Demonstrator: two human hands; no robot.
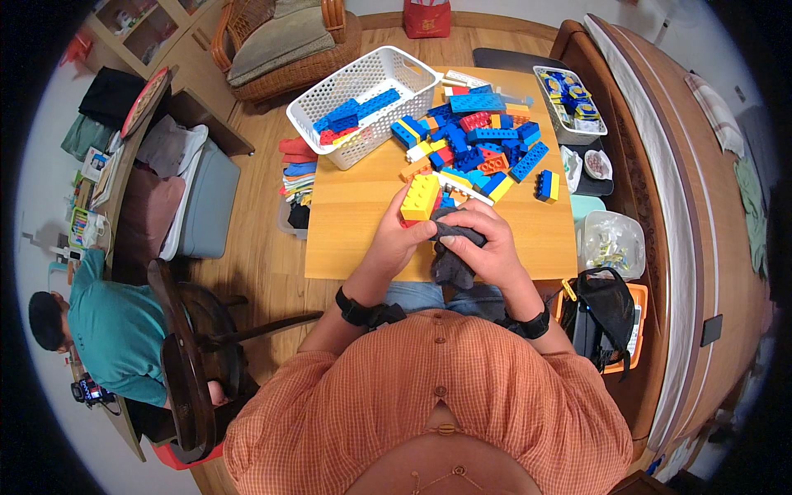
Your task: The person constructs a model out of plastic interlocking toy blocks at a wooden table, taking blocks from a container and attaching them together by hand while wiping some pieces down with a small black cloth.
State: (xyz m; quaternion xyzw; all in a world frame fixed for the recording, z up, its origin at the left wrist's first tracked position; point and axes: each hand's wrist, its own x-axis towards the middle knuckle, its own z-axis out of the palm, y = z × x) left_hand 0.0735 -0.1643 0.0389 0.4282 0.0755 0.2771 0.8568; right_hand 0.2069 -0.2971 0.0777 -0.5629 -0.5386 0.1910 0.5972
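Observation:
My left hand (pixel 396 241) grips a yellow toy building brick (pixel 421 196), with some red showing under it, above the near part of the wooden table (pixel 346 252). My right hand (pixel 492 239) is closed on a dark grey cloth (pixel 453 268), which bunches against the brick's right side and hangs down towards my lap. Just beyond my hands lies a heap of toy bricks (pixel 470 157) in blue, red, yellow, orange and white. A blue and yellow brick (pixel 546 186) sits apart to the right.
A white perforated basket (pixel 371 150) with several blue and red bricks stands at the table's far left. To the right are a smaller basket (pixel 569 124) of packets and a clear tub (pixel 610 243). At left, a person in a teal shirt (pixel 115 330) sits on a dark wooden chair (pixel 186 363).

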